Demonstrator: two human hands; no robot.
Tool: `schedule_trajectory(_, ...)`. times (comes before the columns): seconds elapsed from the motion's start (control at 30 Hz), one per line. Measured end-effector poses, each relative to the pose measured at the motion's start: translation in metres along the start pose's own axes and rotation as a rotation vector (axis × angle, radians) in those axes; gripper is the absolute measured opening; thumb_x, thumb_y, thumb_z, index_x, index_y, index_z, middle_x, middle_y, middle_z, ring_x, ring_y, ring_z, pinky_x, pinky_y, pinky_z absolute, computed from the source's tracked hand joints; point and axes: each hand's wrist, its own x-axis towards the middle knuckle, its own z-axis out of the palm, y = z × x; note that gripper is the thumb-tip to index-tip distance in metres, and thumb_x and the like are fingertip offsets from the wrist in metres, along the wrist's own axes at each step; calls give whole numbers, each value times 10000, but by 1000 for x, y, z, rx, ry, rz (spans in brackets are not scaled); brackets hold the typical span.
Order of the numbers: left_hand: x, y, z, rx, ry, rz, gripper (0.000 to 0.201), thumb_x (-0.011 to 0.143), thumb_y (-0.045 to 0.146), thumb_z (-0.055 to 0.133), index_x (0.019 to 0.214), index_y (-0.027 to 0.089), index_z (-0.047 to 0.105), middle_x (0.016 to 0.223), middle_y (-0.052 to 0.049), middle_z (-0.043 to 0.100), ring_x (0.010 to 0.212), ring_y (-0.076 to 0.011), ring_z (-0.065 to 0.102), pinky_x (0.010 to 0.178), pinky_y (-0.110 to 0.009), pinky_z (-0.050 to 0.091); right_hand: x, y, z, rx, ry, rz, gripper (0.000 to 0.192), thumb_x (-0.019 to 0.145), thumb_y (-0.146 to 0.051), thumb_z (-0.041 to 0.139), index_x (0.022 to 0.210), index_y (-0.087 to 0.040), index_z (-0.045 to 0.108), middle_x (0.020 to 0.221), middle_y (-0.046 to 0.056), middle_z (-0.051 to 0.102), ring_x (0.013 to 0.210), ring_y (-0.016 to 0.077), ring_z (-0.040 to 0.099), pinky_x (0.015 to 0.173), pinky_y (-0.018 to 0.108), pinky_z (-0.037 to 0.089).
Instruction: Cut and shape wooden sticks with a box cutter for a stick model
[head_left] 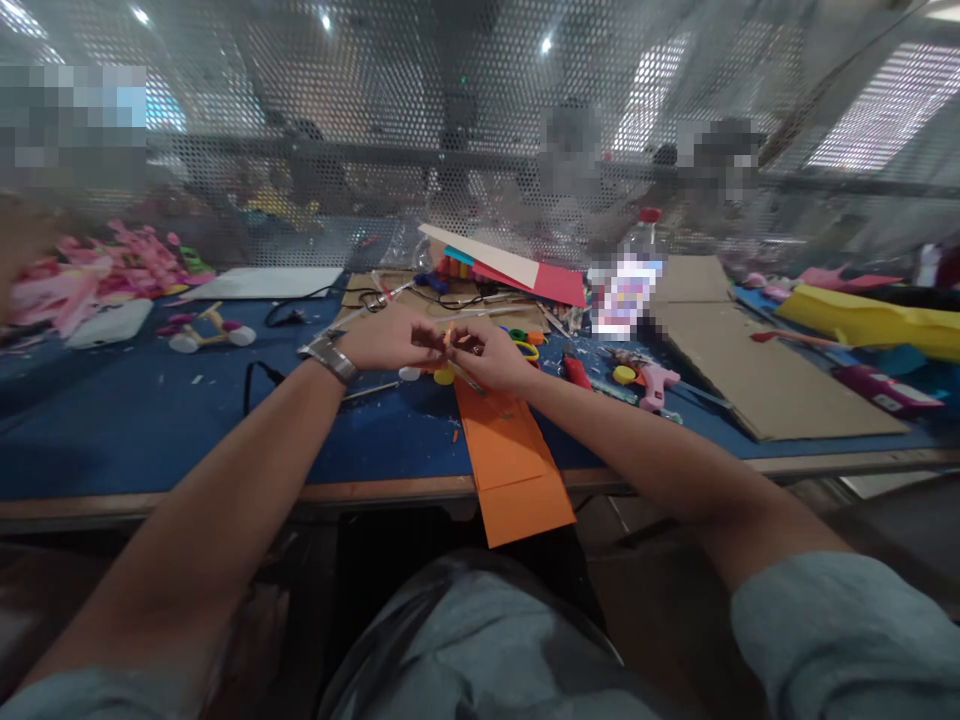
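Over the blue tabletop, my left hand [388, 338] and my right hand [489, 355] meet with fingertips pinched together. Between them shows a small orange piece [449, 334], perhaps paper; the fingers hide most of it. A thin pale stick [469, 380] slants out just below my right fingers; whether it is held I cannot tell. Under the right hand lie orange paper strips [517, 460], hanging past the table's front edge. A yellow disc [444, 376] and a white disc [409, 374] rest just below the fingers.
Right of my hands lie a red-handled tool [576, 370], a pink glue gun [658, 386] and cardboard [780, 370]. Coloured sheets [495, 262] and a red-capped bottle [643, 235] stand behind. Left are a small wheeled model [208, 328] and pink flowers [127, 262]. A perforated metal screen [390, 110] closes the back.
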Motion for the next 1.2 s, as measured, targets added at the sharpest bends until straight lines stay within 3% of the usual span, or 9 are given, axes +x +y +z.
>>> schedule_trajectory(0.4, 1, 1, 3, -1, 4, 21, 298, 857, 463, 744, 843, 181, 838, 671, -11, 731, 619, -139, 598, 627, -264, 395, 0, 0, 0, -4, 5, -2, 87, 879, -300, 699, 870, -220, 665, 817, 10, 726, 739, 175, 679, 696, 297, 516)
schedule_trajectory(0.97, 0, 3, 2, -5, -7, -3, 314, 848, 493, 760, 834, 185, 822, 661, -3, 716, 630, -148, 601, 652, -274, 392, 0, 1, -3, -36, 11, -37, 142, 881, -343, 721, 925, -213, 688, 918, 36, 751, 823, 190, 686, 755, 319, 532)
schedule_trajectory(1.2, 0, 0, 2, -22, -40, -29, 371, 848, 545, 766, 918, 188, 836, 746, -28, 782, 650, -154, 651, 634, -261, 419, -2, 3, -6, -49, 2, -41, 158, 893, -352, 744, 962, -213, 714, 956, 45, 762, 843, 207, 696, 768, 340, 529)
